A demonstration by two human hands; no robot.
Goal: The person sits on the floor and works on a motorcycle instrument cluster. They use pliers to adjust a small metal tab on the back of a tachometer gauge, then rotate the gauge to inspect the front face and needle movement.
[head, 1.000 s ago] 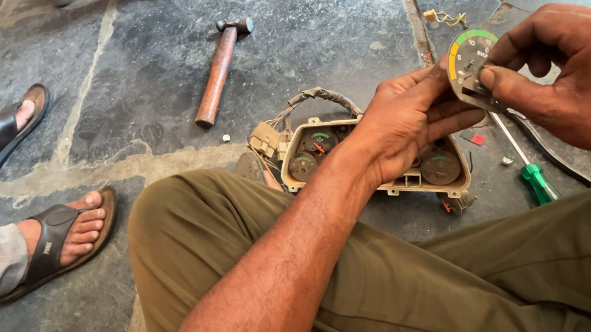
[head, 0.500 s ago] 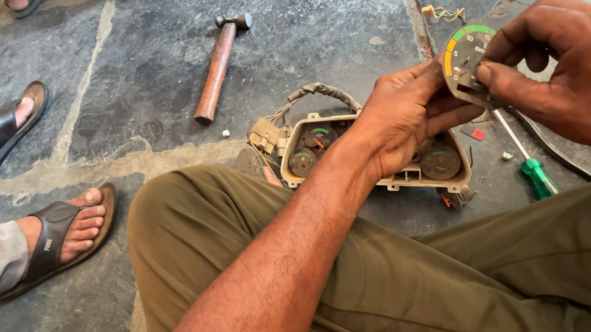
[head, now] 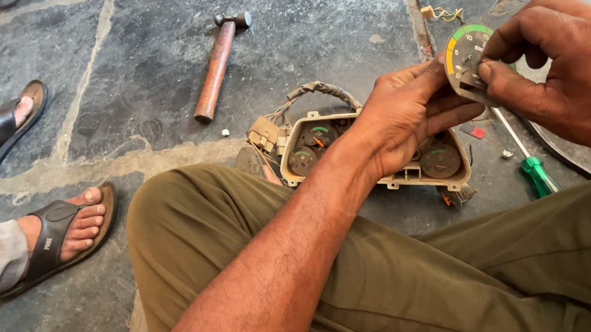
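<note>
Head view showed our left hand (head: 402, 113) and right hand (head: 574, 78) both pinching a small round gauge dial (head: 467, 60) with an orange and green arc, held up between them. Our left fingers gripped its near edge; the right thumb and forefinger pressed its face, perhaps on a tiny needle, though we could not tell. Below the left hand sat the beige instrument cluster (head: 365, 155) against our knee. A green-handled screwdriver (head: 531, 166) lay just beside it, a hammer (head: 218, 64) well apart. Too hard a pinch could have bent the thin dial, or let it drop onto the stone floor (head: 320, 20).
</note>
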